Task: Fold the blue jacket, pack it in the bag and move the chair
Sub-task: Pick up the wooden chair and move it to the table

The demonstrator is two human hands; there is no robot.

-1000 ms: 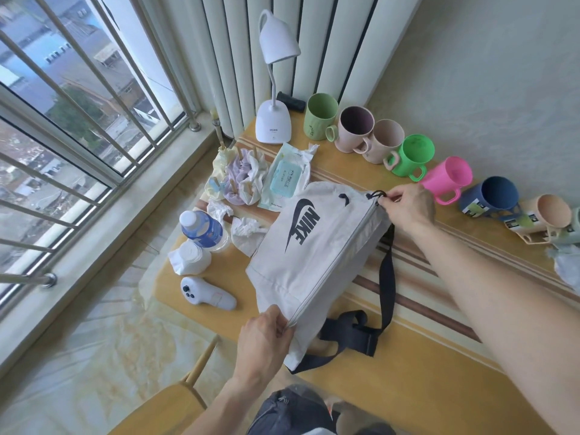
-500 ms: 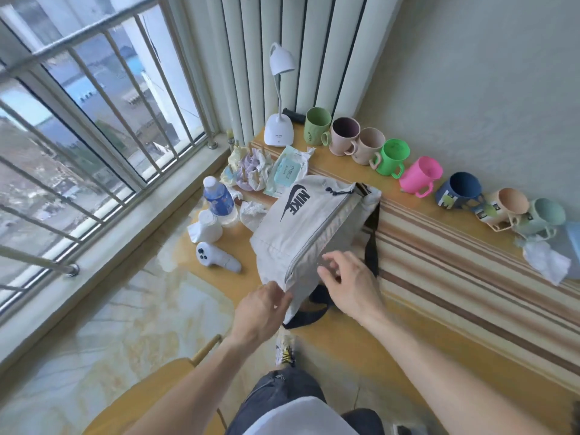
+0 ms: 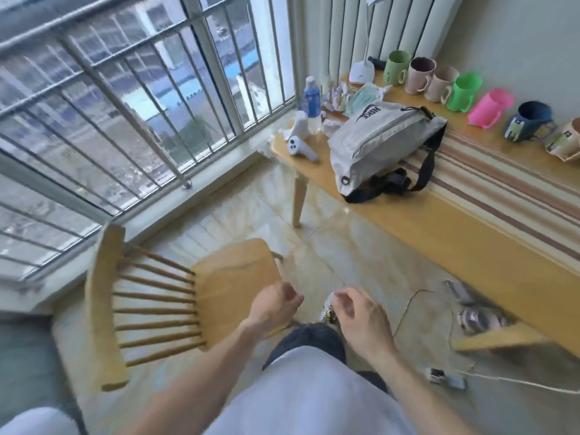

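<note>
The grey bag (image 3: 373, 142) with a black logo and black strap lies zipped on the wooden table (image 3: 439, 227). The blue jacket is not visible. A wooden spindle-back chair (image 3: 226, 284) stands on the floor in front of me, its back toward the window. My left hand (image 3: 273, 306) hovers over the front edge of the chair seat with fingers curled, holding nothing. My right hand (image 3: 357, 315) hangs beside it above my knee, fingers loosely apart and empty. Both hands are well away from the bag.
A row of coloured mugs (image 3: 461, 89) lines the wall side of the table. A water bottle (image 3: 312, 102), white controller (image 3: 301, 147), lamp base (image 3: 362, 72) and crumpled cloths sit near the bag. Window bars (image 3: 150, 98) are to the left. A cable (image 3: 408, 312) lies on the floor.
Both hands let go of the bag and pulled back toward me. My view drew away from the table and turned down, bringing the chair into sight.
</note>
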